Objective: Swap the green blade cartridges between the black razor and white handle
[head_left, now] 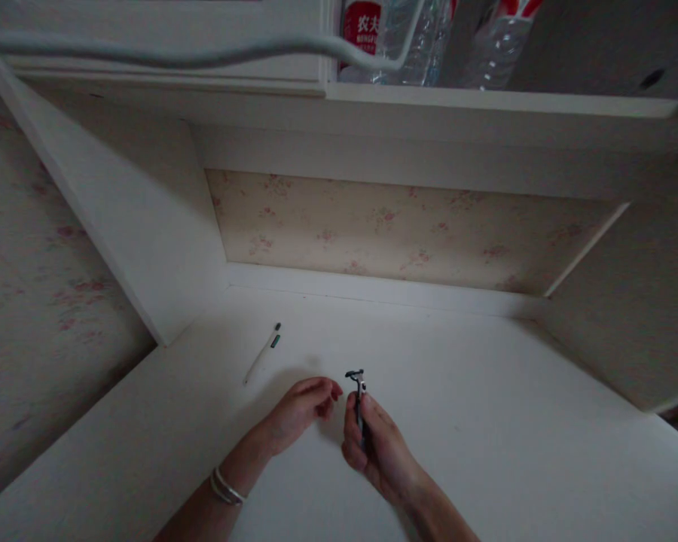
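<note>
My right hand (pixel 376 444) is closed around the dark handle of a razor (pixel 360 388), its head pointing up. Just left of the razor, my left hand (pixel 305 406) hovers over the white desk (pixel 463 421) with its fingers curled in. Whether anything small sits in those fingers is hidden; they do not touch the razor. Farther back on the left lies a thin white toothbrush (pixel 258 360) with a dark head. Beside it is a small dark rectangular piece (pixel 275 342), possibly a razor blade cartridge.
An overhead shelf (pixel 486 99) holds several clear plastic bottles (pixel 412 41) with red labels. A pale curved bar (pixel 203 53) crosses the upper left. Side panels (pixel 141 203) border the desk, with flowered wallpaper (pixel 395 226) at the back.
</note>
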Demonstrator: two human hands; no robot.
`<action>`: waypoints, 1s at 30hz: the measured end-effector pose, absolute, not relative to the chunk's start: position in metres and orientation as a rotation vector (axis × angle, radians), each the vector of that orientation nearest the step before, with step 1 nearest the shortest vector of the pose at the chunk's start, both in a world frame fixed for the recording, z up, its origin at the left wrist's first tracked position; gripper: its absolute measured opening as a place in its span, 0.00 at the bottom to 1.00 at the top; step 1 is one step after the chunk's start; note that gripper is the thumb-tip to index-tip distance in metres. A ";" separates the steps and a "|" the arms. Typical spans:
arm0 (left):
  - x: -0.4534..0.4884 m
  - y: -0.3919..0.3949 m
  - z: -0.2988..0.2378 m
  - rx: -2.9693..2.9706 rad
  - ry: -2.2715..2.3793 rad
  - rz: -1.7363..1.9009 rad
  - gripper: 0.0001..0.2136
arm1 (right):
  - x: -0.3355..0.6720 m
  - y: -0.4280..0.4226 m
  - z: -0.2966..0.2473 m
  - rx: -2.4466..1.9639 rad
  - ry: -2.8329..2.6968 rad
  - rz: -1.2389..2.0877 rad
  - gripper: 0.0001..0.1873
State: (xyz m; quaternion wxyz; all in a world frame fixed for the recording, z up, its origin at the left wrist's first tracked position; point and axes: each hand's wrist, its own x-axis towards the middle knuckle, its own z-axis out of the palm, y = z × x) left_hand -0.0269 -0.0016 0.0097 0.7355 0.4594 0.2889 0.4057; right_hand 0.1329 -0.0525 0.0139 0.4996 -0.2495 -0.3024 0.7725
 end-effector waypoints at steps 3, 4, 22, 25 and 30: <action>-0.029 -0.003 0.010 0.930 0.521 0.898 0.21 | 0.126 -0.061 0.013 -0.532 -0.758 1.986 0.18; -0.030 -0.003 0.010 0.931 0.497 0.890 0.22 | 0.124 -0.063 0.012 -0.507 -0.768 2.013 0.17; -0.030 -0.009 0.017 1.116 0.391 0.758 0.22 | 0.120 -0.068 0.005 -0.544 -0.744 2.201 0.25; -0.029 -0.009 0.014 1.131 0.381 0.741 0.22 | 0.121 -0.068 0.006 -0.552 -0.728 2.216 0.26; -0.027 -0.008 0.012 1.190 0.356 0.755 0.23 | 0.121 -0.066 0.006 -0.604 -0.716 2.163 0.29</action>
